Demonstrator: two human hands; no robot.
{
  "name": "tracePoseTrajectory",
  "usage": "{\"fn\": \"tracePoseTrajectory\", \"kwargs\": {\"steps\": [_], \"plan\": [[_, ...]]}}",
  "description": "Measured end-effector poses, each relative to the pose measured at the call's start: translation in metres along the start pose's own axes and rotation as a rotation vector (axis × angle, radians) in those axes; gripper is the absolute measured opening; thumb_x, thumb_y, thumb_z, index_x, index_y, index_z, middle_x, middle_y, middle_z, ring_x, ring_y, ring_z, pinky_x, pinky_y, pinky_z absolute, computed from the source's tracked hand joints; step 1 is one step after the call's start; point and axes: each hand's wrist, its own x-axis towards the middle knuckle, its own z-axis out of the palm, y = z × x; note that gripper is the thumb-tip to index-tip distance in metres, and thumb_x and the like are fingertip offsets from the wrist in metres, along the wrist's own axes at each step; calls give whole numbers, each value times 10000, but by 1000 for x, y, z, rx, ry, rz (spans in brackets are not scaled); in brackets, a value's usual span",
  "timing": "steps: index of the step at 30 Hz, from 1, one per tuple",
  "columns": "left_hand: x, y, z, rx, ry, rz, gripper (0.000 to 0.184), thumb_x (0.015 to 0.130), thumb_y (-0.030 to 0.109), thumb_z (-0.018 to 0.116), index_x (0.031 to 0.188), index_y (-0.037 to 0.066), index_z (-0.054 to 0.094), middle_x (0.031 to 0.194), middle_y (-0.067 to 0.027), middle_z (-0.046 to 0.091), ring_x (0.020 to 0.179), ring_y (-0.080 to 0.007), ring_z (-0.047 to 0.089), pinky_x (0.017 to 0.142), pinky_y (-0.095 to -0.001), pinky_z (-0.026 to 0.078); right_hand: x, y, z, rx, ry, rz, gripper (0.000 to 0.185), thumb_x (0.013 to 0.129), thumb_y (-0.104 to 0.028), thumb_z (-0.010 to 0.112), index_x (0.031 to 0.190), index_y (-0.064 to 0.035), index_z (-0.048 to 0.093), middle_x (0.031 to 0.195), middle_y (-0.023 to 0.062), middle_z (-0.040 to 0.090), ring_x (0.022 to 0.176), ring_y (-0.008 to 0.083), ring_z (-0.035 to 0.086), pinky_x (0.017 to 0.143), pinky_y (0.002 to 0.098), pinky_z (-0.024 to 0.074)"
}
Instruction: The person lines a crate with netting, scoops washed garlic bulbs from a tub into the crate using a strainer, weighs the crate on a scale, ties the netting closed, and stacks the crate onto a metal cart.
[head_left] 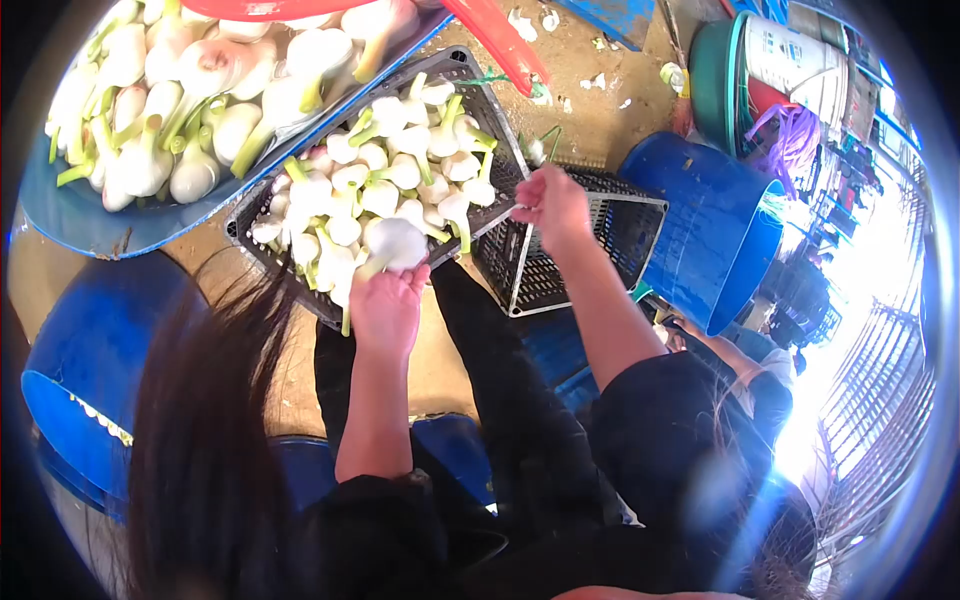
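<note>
My left hand (pixel 387 312) is closed on the stem end of a white garlic bulb (pixel 396 243), which is slightly blurred. It is over the near side of a black plastic crate (pixel 500 150) heaped with trimmed garlic bulbs (pixel 380 197) with short green stems. To the right, my right hand (pixel 553 208) is raised beside the crate's right edge. Its fingers are curled together, and whatever they may hold is too small to make out. Just beneath that hand stands a second black crate (pixel 600 240) with slatted sides.
At upper left, a large blue tub (pixel 100 235) is piled with bigger garlic bulbs (pixel 145 165). Blue barrels lie at right (pixel 690 220) and lower left (pixel 90 350). A red strip (pixel 505 50) crosses the top. Peel scraps dot the floor. Another person's arm (pixel 725 350) shows at right.
</note>
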Motion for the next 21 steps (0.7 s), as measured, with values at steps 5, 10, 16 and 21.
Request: {"fn": "tracePoseTrajectory", "kwargs": {"steps": [5,10,16,21], "plan": [[31,29,9,502,909,388,507,827,267,579,1244,34,407,1213,-123,488,1039,-218,495,865,-381,411,77,-1,-7,-392,48,-294,417,861,-355,473,978,37,554,864,170,590,751,252,580,673,359,502],[49,97,-88,490,835,325,432,754,317,652,1038,14,537,1020,-92,584,910,-220,571,783,-352,458,125,-15,45,-945,143,-608,447,815,-399,532,982,12,586,992,238,593,905,370,582,819,403,444],[101,130,-303,721,742,598,321,779,389,633,798,69,614,809,-36,591,741,-153,546,647,-310,449,117,-16,59,-937,11,-441,417,777,-405,561,933,-23,617,895,190,629,869,351,594,779,404,456],[19,75,-173,672,1095,354,538,743,489,641,1004,22,587,1014,-62,586,868,-204,554,725,-378,455,152,9,42,-909,-275,-804,365,810,-344,563,940,-4,599,807,212,618,797,355,599,730,419,459]]}}
